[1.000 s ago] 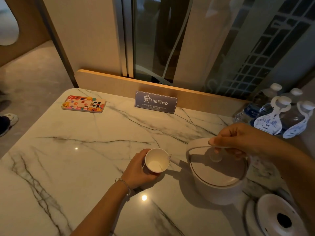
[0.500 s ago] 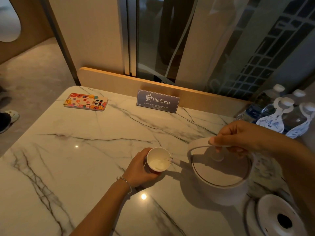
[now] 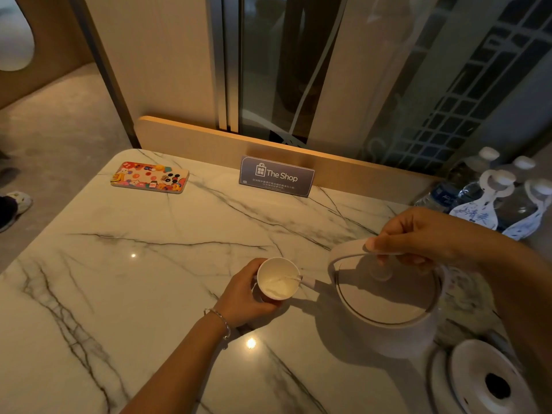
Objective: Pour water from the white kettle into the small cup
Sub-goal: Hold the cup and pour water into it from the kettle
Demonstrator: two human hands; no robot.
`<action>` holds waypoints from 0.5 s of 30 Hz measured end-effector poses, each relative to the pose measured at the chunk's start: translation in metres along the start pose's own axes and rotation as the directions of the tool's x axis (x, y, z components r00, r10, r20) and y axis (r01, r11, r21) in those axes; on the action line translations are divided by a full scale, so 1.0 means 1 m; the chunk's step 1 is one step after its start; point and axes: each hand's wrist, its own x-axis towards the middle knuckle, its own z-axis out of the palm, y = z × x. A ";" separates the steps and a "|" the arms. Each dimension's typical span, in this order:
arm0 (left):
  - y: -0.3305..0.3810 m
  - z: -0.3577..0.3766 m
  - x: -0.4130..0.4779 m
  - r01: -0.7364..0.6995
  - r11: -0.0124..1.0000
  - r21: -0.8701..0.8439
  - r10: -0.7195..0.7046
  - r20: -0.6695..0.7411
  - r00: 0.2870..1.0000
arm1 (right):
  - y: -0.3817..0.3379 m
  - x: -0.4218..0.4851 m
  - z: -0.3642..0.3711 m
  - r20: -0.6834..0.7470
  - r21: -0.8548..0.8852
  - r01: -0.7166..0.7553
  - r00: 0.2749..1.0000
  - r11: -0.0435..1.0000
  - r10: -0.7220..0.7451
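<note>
Right hand (image 3: pixel 418 234) grips the arched handle of the white kettle (image 3: pixel 385 306), fingers (image 3: pixel 385 243) curled tight around it; kettle tilted toward the left, spout (image 3: pixel 307 281) at the rim of the small cup (image 3: pixel 277 279). Thin stream of water runs from spout into cup; water visible pooled inside. Left hand (image 3: pixel 245 297) wraps the cup from its left and near side, fingers pressed on the wall, cup tilted slightly, near the middle of the marble bench (image 3: pixel 149 264). Bracelet (image 3: pixel 222 321) on left wrist. Kettle base (image 3: pixel 490 380) lies at near right. Bottles (image 3: pixel 493 192) stand at far right, sign (image 3: pixel 276 176) at back edge, patterned phone (image 3: pixel 149 177) far left.
</note>
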 end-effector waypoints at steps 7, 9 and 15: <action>-0.001 0.000 0.000 0.010 1.000 0.004 -0.010 0.005 1.000 | -0.003 0.001 0.001 -0.001 -0.018 -0.001 1.000 1.000 0.001; -0.001 0.000 0.000 0.012 1.000 0.006 -0.012 0.002 1.000 | -0.003 0.000 0.001 -0.008 -0.027 -0.002 1.000 1.000 0.002; 0.000 -0.001 0.000 0.002 1.000 0.015 -0.002 0.008 1.000 | -0.006 -0.002 0.001 -0.020 -0.026 -0.008 1.000 1.000 0.008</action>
